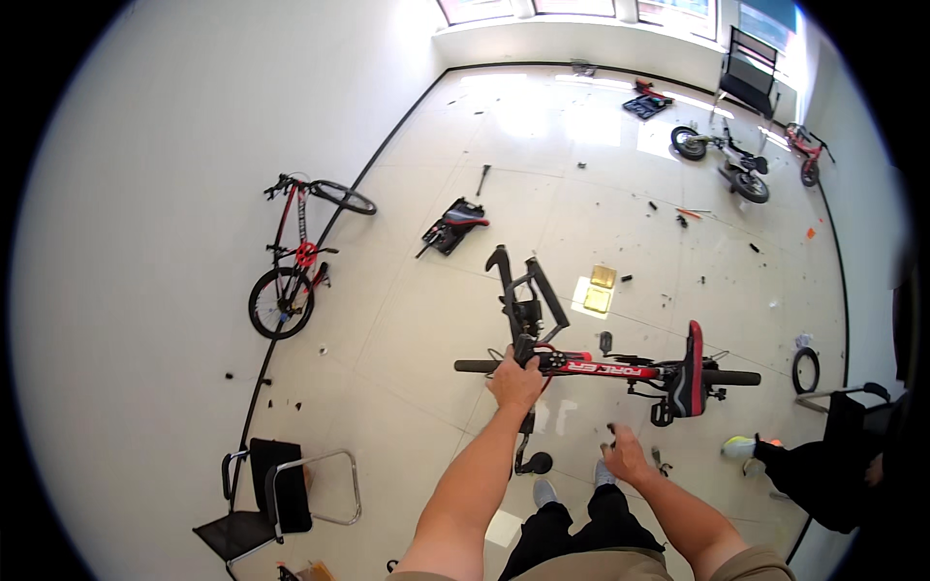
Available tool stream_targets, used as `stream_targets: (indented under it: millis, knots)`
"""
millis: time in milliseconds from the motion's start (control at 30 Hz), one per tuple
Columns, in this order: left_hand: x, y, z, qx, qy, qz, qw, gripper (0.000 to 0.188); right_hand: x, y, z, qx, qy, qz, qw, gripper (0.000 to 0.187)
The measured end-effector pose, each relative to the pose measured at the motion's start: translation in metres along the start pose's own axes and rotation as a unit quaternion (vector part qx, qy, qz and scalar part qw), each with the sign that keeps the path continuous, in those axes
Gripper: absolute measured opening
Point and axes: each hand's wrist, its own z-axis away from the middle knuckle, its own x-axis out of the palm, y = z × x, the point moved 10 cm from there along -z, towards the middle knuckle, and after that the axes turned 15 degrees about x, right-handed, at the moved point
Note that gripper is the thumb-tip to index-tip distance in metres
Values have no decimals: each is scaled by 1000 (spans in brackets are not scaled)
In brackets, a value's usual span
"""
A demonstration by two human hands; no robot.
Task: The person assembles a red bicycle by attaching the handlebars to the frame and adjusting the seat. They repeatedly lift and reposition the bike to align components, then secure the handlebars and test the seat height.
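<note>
A red and black bicycle (605, 368) with white lettering stretches across in front of me, seen from above. Its black saddle with red edging (687, 378) is toward the right end. My left hand (516, 380) is closed around the dark part at the bike's front end, by the handlebar stem. Black bars (542, 295) rise beyond that hand. My right hand (628, 455) hangs nearer to me, below the frame and apart from it, fingers bent in. A small dark piece shows at its fingertips, too small to name.
Another bicycle (302, 254) leans at the left wall. An open toolbox (451, 229) lies ahead; a small bike (731, 160) lies farther back. Chairs (281, 489) stand at lower left and right, where a seated person's shoe (738, 446) shows. Small parts litter the floor.
</note>
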Motion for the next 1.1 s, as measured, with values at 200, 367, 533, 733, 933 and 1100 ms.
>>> stream_targets:
  millis: [200,367,533,733,933,1100]
  knots:
    - [58,-27,-41,22,-26,0,999,43,-58,219,186,352,24,72,933,44]
    - [55,-70,-72,13,19,83,996,39,-90,329,343,618,148,-85,767,35]
    - [28,-55,-61,31,21,81,996,35,-10,330,438,713,104,-166,674,27]
    - [37,-50,-82,30,-2,118,993,36,35,265,380,611,41,-310,728,44]
    - [47,-48,-74,3,-19,153,988,33,-9,280,316,566,50,-285,772,41]
    - [30,-89,-71,-27,-13,176,984,35,-50,309,226,550,10,-226,804,31]
